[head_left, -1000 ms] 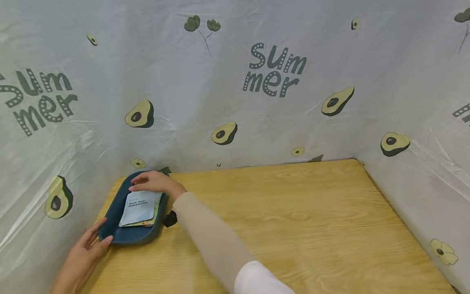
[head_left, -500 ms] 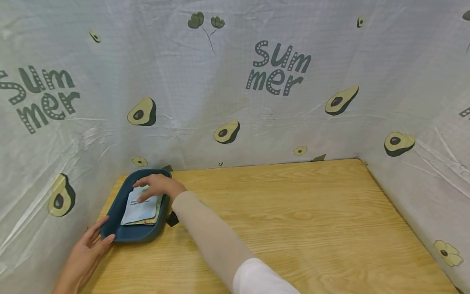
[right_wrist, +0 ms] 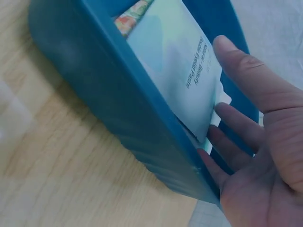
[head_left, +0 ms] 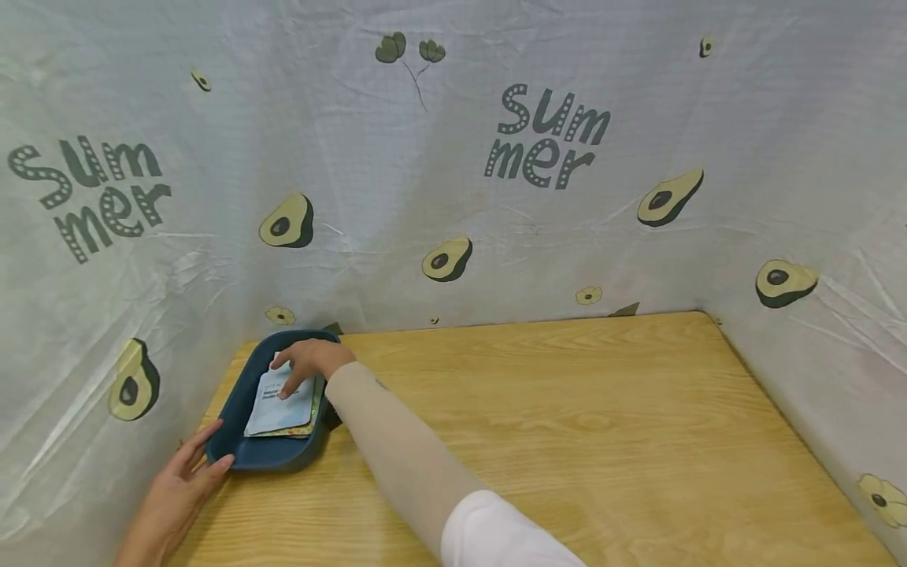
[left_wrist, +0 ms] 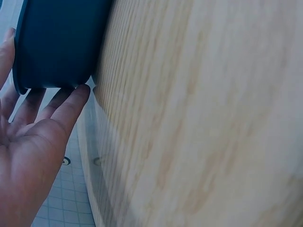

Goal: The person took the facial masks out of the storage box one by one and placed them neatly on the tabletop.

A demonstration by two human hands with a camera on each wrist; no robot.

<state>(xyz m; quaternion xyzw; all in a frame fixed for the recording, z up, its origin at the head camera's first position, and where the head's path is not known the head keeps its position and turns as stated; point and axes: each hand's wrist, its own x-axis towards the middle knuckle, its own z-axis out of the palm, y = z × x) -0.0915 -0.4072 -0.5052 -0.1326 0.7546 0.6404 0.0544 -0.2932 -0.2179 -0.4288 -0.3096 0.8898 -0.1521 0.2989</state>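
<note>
In the head view a dark blue tray (head_left: 241, 454) stands at the table's far left corner. Inside lies a pale blue packet (head_left: 279, 409) printed "Double Eyelid Paste", on top of a floral-patterned packet (right_wrist: 132, 18). My left hand (head_left: 173, 492) touches the tray's near left corner; in the left wrist view its fairly straight fingers (left_wrist: 73, 106) rest against the outer wall. My right hand (head_left: 312, 362) reaches over the packets with thumb and fingers spread. Seen from the right wrist, its thumb (right_wrist: 236, 59) and fingertips are at the pale packet's edge, without a plain pinch.
The wooden table (head_left: 567, 441) extends to the right of the tray. A white avocado-print sheet (head_left: 397, 181) rises behind it and along both sides. A small black object (head_left: 334, 418) shows beside the tray, beneath the right forearm.
My right hand has lowered from the tray's far end onto the pale packet, its thumb and fingers spreading apart. The left hand stays on the tray's corner. The head view has shifted slightly.
</note>
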